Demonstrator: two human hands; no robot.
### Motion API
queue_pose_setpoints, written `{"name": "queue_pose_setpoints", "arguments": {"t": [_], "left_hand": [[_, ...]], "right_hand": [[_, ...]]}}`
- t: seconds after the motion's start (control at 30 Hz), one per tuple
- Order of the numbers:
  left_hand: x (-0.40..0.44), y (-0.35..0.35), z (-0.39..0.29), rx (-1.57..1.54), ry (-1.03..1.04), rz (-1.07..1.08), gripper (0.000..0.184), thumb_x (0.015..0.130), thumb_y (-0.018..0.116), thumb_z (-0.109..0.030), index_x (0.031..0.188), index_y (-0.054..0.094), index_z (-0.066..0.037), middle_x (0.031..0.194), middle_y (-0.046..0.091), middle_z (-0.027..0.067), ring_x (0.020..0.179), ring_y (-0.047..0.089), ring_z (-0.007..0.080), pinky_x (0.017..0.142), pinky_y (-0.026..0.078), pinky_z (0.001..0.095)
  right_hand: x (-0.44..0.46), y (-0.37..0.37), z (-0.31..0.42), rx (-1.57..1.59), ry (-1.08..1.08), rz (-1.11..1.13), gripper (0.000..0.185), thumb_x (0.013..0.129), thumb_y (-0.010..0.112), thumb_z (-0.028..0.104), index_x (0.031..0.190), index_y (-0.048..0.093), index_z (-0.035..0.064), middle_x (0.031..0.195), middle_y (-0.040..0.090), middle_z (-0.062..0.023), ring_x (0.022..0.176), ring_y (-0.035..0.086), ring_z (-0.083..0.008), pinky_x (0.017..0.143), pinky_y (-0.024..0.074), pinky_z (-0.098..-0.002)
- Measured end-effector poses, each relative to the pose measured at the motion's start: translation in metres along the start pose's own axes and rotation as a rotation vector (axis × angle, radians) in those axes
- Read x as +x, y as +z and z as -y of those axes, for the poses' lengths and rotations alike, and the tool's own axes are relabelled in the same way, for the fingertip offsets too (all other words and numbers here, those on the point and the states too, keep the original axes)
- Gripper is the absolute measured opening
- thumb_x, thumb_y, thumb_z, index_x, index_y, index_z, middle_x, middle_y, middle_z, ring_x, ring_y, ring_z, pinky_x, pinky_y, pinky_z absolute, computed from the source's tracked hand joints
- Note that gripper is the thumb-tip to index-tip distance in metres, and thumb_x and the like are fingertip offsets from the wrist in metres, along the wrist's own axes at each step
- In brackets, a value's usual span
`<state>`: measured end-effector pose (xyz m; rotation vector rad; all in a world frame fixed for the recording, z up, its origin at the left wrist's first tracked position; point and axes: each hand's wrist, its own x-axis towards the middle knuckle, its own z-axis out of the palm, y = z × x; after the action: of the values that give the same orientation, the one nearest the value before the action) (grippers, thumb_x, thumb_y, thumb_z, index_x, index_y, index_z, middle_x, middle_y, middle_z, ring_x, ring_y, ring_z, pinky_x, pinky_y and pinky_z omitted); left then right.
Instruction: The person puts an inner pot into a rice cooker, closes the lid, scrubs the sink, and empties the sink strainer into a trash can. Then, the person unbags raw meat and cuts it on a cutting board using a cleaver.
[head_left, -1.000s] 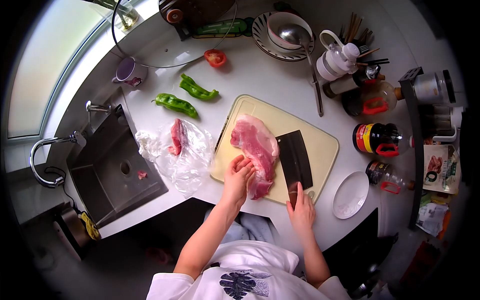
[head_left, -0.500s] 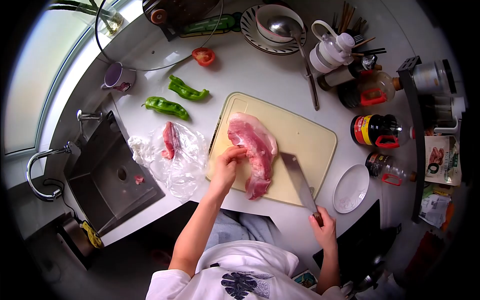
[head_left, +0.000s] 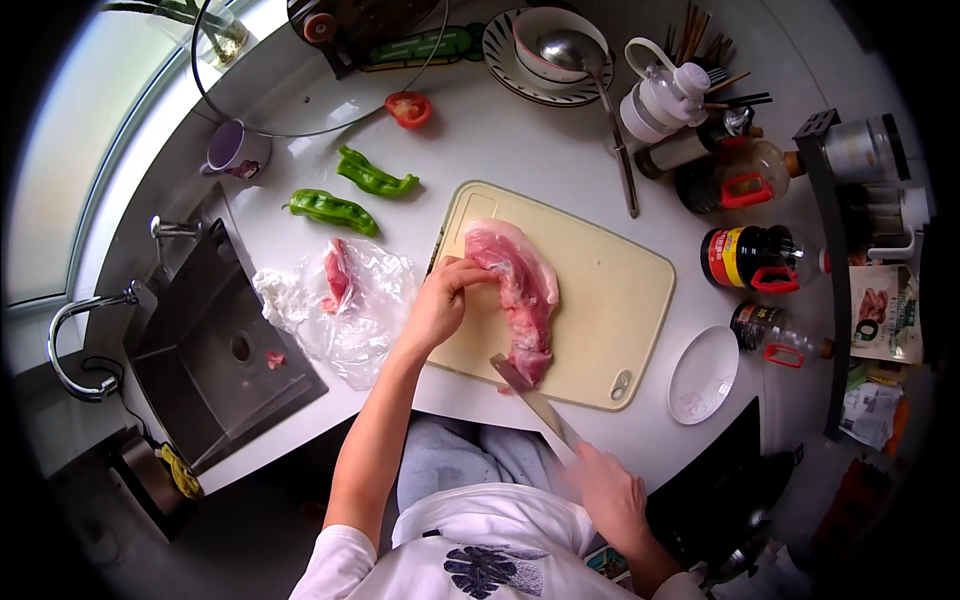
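Note:
A long slab of raw meat (head_left: 520, 290) lies on the cream cutting board (head_left: 610, 310). My left hand (head_left: 446, 300) pinches the meat's left edge near its upper part. My right hand (head_left: 605, 490), slightly blurred, is closed round the handle end of the cleaver (head_left: 540, 405). The cleaver's tip meets the lower end of the meat, and a small scrap shows beside the blade. Left of the board, a smaller meat piece (head_left: 338, 275) rests on a clear plastic bag (head_left: 365, 325).
Two green peppers (head_left: 333, 211) and a tomato half (head_left: 408, 109) lie beyond the bag. The sink (head_left: 215, 340) is at the left. A white oval dish (head_left: 703, 375) and sauce bottles (head_left: 750, 261) stand at the right. A ladle (head_left: 622, 165) leans out of a bowl.
The cleaver has moved from the board's right side to the meat's lower end, with my right hand shifting left and nearer my body. My left hand has moved up along the meat.

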<state>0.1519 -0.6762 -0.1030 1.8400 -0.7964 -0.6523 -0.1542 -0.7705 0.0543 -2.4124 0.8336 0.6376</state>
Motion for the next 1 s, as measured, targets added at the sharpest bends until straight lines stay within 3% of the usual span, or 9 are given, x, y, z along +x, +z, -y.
{"name": "queue_pose_setpoints", "arguments": {"t": [0.2,0.27,0.3,0.47,0.63,0.73,0.77,0.9,1.0], "left_hand": [[-0.005,0.007,0.000,-0.115,-0.090,0.050,0.048,0.078,0.038,0.016,0.108,0.070,-0.004,0.109,0.068,0.0141,0.107,0.060,0.0291,0.099,0.045,0.0348],[-0.007,0.012,-0.006,-0.224,-0.116,0.079,0.051,0.080,0.035,0.017,0.116,0.066,-0.002,0.112,0.067,0.0154,0.111,0.061,0.0266,0.100,0.046,0.0336],[-0.009,0.016,-0.006,-0.227,-0.117,0.083,0.051,0.080,0.035,0.017,0.116,0.066,-0.002,0.112,0.067,0.0154,0.111,0.061,0.0266,0.100,0.046,0.0336],[-0.028,0.039,-0.008,-0.611,-0.230,0.053,0.057,0.082,0.033,0.019,0.135,0.047,0.003,0.120,0.063,0.0132,0.111,0.062,0.0227,0.101,0.047,0.0341],[-0.039,0.064,-0.015,-0.783,-0.457,-0.155,0.024,0.093,0.048,0.009,0.116,0.052,0.005,0.108,0.062,0.0118,0.097,0.065,0.0183,0.087,0.053,0.0288],[-0.042,0.073,-0.022,-0.821,-0.585,-0.190,0.021,0.094,0.056,0.002,0.115,0.054,0.003,0.101,0.064,0.0091,0.092,0.066,0.0176,0.082,0.055,0.0288],[-0.040,0.076,-0.026,-0.819,-0.616,-0.218,0.023,0.092,0.065,-0.010,0.110,0.056,0.000,0.092,0.064,0.0057,0.078,0.066,0.0144,0.066,0.055,0.0256],[-0.023,0.088,-0.043,-0.572,-0.653,-0.317,0.028,0.087,0.074,-0.018,0.099,0.055,-0.002,0.083,0.061,0.0021,0.060,0.059,0.0085,0.042,0.043,0.0213],[-0.021,0.097,-0.041,-0.490,-0.581,-0.367,0.024,0.087,0.073,-0.015,0.098,0.055,-0.003,0.073,0.060,0.0015,0.057,0.055,0.0068,0.044,0.044,0.0235]], "right_hand": [[-0.012,-0.009,-0.022,-0.188,0.116,-0.114,0.035,0.089,0.066,0.019,0.123,0.059,0.0135,0.081,0.062,-0.0139,0.069,0.066,-0.0354,0.058,0.0505,-0.0455],[-0.008,-0.009,-0.037,0.226,-0.036,-0.222,0.035,0.087,0.068,0.013,0.121,0.060,0.0082,0.080,0.065,-0.0162,0.068,0.065,-0.0358,0.057,0.0495,-0.0421],[-0.009,-0.011,-0.038,0.354,0.037,-0.154,0.033,0.089,0.066,0.009,0.120,0.058,0.0014,0.073,0.063,-0.0161,0.060,0.063,-0.0290,0.055,0.0472,-0.0375],[-0.001,0.009,-0.056,0.688,0.134,-0.180,0.016,0.094,0.060,0.010,0.103,0.055,-0.0028,0.059,0.052,-0.0063,0.049,0.052,-0.0128,0.048,0.0415,-0.0316],[0.018,0.010,-0.050,1.020,0.241,-0.255,0.012,0.097,0.056,0.010,0.091,0.050,0.0008,0.056,0.049,0.0012,0.044,0.044,-0.0059,0.042,0.0357,-0.0261],[0.028,0.021,-0.056,1.061,0.240,-0.257,0.011,0.097,0.054,0.010,0.091,0.052,0.0014,0.056,0.049,0.0015,0.043,0.044,-0.0052,0.041,0.0342,-0.0241],[0.032,0.027,-0.059,0.972,0.193,-0.287,0.011,0.097,0.054,0.010,0.091,0.052,0.0013,0.056,0.049,0.0014,0.043,0.044,-0.0054,0.041,0.0347,-0.0245],[0.044,0.028,-0.051,0.881,0.159,-0.330,0.012,0.096,0.055,0.009,0.089,0.054,0.0001,0.054,0.048,-0.0015,0.044,0.046,-0.0081,0.043,0.0363,-0.0268],[0.053,0.032,-0.051,0.665,0.023,-0.413,0.011,0.096,0.054,0.008,0.088,0.054,0.0002,0.058,0.049,0.0006,0.048,0.044,-0.0055,0.045,0.0345,-0.0246]]}}
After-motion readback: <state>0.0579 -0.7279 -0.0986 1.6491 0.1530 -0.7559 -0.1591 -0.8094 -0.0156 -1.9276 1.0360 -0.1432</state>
